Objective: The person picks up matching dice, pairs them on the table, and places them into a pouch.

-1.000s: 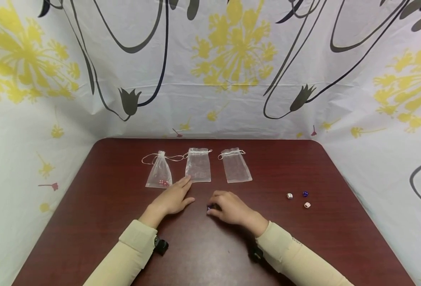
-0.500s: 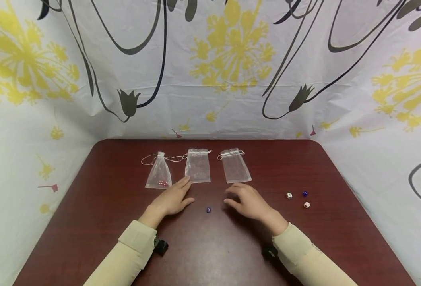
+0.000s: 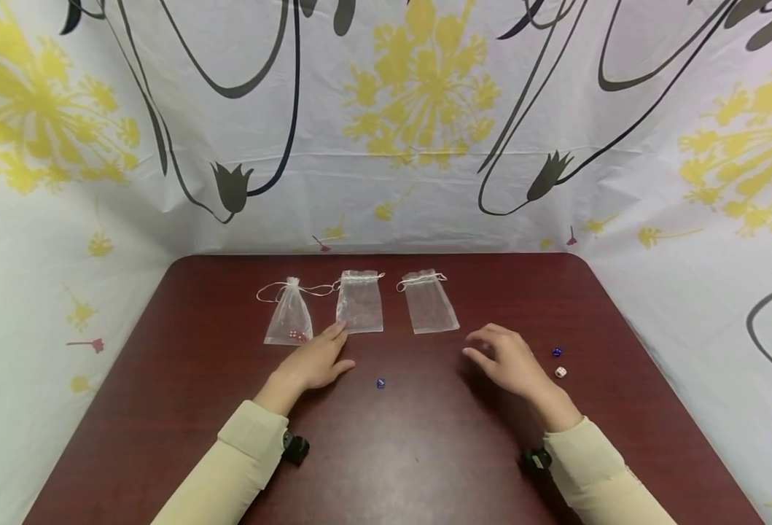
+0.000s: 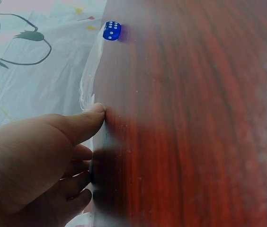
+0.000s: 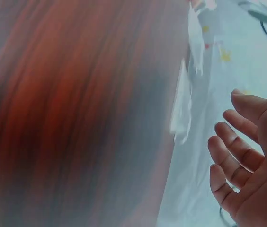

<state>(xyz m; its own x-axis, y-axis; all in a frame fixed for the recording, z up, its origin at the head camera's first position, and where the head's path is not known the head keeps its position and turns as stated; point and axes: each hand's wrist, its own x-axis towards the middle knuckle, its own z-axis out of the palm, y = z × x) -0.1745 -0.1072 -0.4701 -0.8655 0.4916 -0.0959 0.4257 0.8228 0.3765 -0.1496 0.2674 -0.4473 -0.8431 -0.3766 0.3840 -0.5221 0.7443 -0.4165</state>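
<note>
While my left grip (image 3: 312, 361) lay outstretched, my right grip (image 3: 507, 359) hung half-open, both empty. White die (image 3: 560, 372) seemed light, hard, best pinched across opposite faces.

Blue dice (image 3: 380, 383): white pips. White die (image 3: 560, 372). Red dice (image 3: 298, 336): white pips. Drawstring bags (image 3: 361, 306): sheer white. Table (image 3: 418, 452): reddish-brown, darker woodgrain streaks. Backdrop (image 3: 333, 197): white, yellow flower heads, grey stems. Sleeves (image 3: 235, 452): pale beige.

Looks evenly bright in the head view, with soft glare on the tabletop (image 3: 412, 445) and shadow below the right hand (image 3: 507, 362); appears hazier and softer in both wrist views.
</note>
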